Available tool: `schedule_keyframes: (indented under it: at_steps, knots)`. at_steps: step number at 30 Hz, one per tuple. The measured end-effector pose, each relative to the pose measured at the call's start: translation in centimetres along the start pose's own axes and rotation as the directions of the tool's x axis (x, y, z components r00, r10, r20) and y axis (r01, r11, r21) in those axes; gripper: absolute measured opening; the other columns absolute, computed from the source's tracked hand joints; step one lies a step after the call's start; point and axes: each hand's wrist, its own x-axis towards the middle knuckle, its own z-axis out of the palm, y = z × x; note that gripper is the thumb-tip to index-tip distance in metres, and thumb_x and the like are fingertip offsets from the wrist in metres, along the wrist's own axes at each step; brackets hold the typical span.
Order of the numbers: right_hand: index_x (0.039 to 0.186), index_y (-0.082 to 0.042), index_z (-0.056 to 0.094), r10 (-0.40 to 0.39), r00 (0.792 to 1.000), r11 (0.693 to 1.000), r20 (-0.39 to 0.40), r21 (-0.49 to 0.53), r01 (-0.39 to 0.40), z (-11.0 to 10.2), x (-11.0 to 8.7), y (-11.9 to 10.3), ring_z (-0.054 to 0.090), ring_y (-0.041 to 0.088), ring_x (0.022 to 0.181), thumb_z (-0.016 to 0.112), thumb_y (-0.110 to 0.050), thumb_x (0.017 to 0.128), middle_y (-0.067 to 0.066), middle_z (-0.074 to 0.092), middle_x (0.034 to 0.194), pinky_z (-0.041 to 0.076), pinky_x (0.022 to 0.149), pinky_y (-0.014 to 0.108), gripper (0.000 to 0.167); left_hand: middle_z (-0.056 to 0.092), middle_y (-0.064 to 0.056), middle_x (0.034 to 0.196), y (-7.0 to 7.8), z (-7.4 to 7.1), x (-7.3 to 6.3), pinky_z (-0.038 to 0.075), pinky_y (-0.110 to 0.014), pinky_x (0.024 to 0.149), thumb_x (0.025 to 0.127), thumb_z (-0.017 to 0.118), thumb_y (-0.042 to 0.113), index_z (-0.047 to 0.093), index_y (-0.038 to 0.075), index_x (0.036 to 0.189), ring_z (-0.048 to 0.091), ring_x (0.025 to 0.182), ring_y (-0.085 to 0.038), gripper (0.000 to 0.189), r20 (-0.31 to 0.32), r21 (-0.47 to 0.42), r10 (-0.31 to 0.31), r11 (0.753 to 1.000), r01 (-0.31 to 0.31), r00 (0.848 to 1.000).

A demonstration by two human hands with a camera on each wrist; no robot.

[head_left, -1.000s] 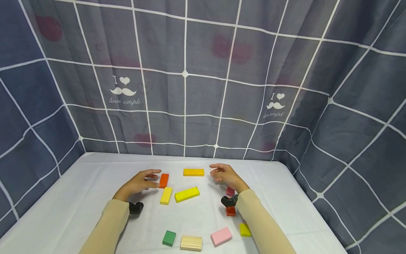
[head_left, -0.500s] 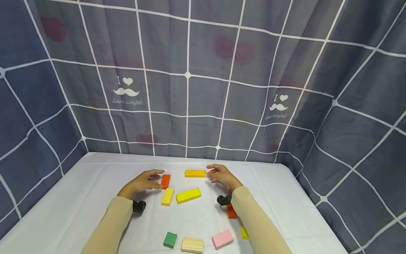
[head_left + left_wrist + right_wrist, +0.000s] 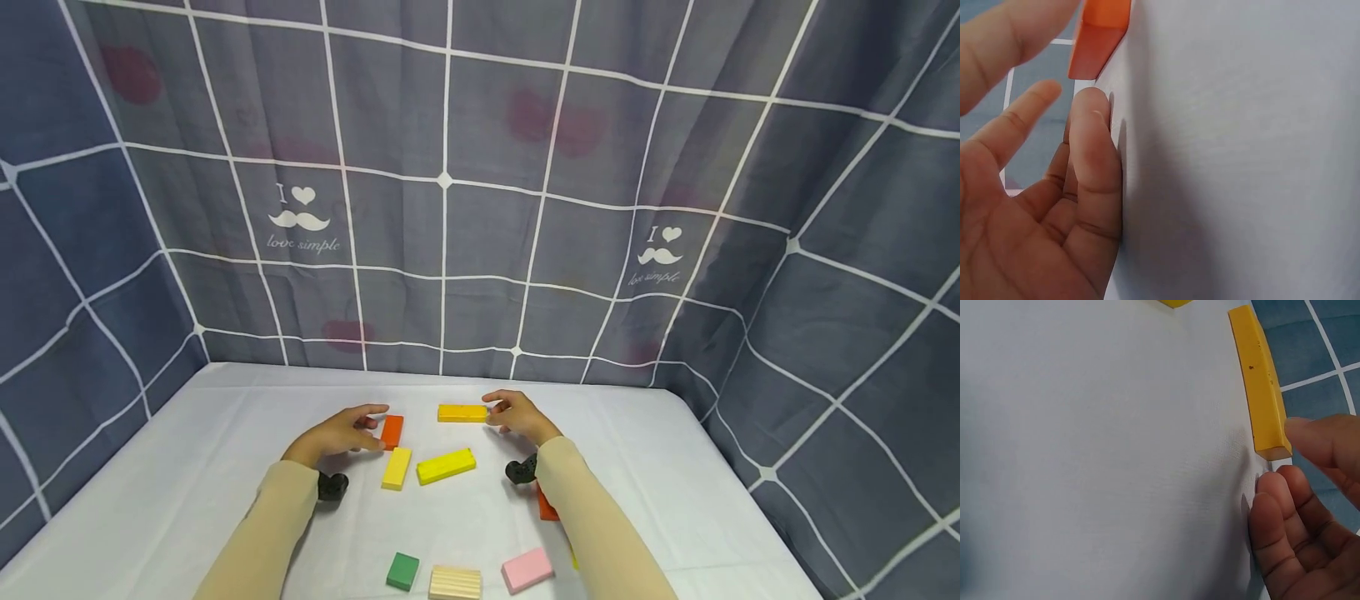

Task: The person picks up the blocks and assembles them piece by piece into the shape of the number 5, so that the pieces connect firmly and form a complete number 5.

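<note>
My left hand (image 3: 337,435) lies at the left side of an orange block (image 3: 392,432), fingers loosely spread, thumb close to its near end. In the left wrist view the orange block (image 3: 1102,37) stands just beyond the fingertips, not gripped. My right hand (image 3: 521,417) reaches the right end of a long golden-yellow block (image 3: 461,413) at the back. In the right wrist view one fingertip overlaps the end of this yellow block (image 3: 1260,387), while the other relaxed fingers rest low beside it. A short yellow block (image 3: 397,468) and a long bright-yellow block (image 3: 446,467) lie between the hands.
Along the front of the white-covered table (image 3: 150,500) lie a green block (image 3: 402,572), a ribbed wooden block (image 3: 454,582) and a pink block (image 3: 527,571). A red-orange block (image 3: 547,505) is partly hidden by the right sleeve. A checked curtain (image 3: 480,217) surrounds the table.
My right hand has moved left to the end of the golden-yellow block, its sleeve now covering more of the blocks below. My left hand stays beside the orange block.
</note>
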Motion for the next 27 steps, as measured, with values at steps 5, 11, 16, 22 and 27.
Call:
schedule_keyframes:
  at_steps: [5, 11, 16, 22, 27]
  knots:
    - [0.137, 0.001, 0.069, 0.029, 1.0, 0.997, 0.004, -0.069, -0.028, 0.2, 0.2, -0.3, 0.053, 0.013, 0.074, 0.075, 0.004, 0.095, 0.004, 0.059, 0.095, 0.048, 0.062, 0.022, 0.042, 0.059, -0.024, 0.129, 0.2, 0.1, 0.2, 0.056, -0.037, 0.087, 0.091, 0.083, 0.004, 0.05, -0.003, 0.155, 0.057, 0.109, -0.03, 0.073, 0.018, -0.001, -0.009, 1.0, 0.009, 1.0]
    - [0.134, -0.002, 0.072, 0.017, 1.0, 0.989, -0.003, -0.146, -0.018, 0.4, 0.6, -0.6, 0.048, 0.012, 0.065, 0.077, 0.003, 0.094, 0.004, 0.059, 0.092, 0.043, 0.058, 0.021, 0.041, 0.06, -0.022, 0.128, 0.1, -0.1, 0.4, 0.054, -0.034, 0.084, 0.091, 0.083, 0.005, 0.051, -0.003, 0.155, 0.056, 0.107, -0.03, 0.072, 0.018, 0.004, -0.014, 1.0, 0.014, 1.0]
    - [0.128, -0.003, 0.075, 0.012, 1.0, 0.978, -0.024, -0.21, -0.017, 0.7, 0.8, -0.7, 0.048, 0.012, 0.064, 0.078, 0.004, 0.093, 0.003, 0.06, 0.091, 0.044, 0.059, 0.02, 0.036, 0.062, -0.022, 0.128, 0.1, 0.0, 0.6, 0.055, -0.036, 0.087, 0.09, 0.084, 0.006, 0.055, -0.003, 0.151, 0.057, 0.112, -0.031, 0.068, 0.011, 0.02, 0.005, 1.0, -0.005, 1.0]
    - [0.125, -0.003, 0.077, 0.014, 0.999, 0.97, -0.03, -0.243, -0.021, 0.8, 0.5, -1.1, 0.05, 0.013, 0.067, 0.079, 0.004, 0.092, 0.004, 0.059, 0.092, 0.045, 0.06, 0.02, 0.034, 0.061, -0.021, 0.126, -0.2, 0.1, 0.6, 0.055, -0.036, 0.086, 0.09, 0.085, 0.007, 0.057, -0.003, 0.149, 0.056, 0.11, -0.032, 0.066, 0.006, 0.022, -0.003, 1.0, 0.003, 1.0]
    - [0.122, -0.004, 0.078, 0.024, 0.999, 0.972, -0.031, -0.232, -0.03, 0.6, 0.3, -1.1, 0.05, 0.013, 0.066, 0.08, 0.006, 0.09, 0.004, 0.059, 0.09, 0.044, 0.06, 0.02, 0.033, 0.062, -0.02, 0.126, -0.4, 0.1, 0.7, 0.054, -0.035, 0.088, 0.09, 0.086, 0.008, 0.058, -0.003, 0.148, 0.056, 0.11, -0.031, 0.066, -0.005, 0.03, -0.009, 0.999, 0.009, 1.0]
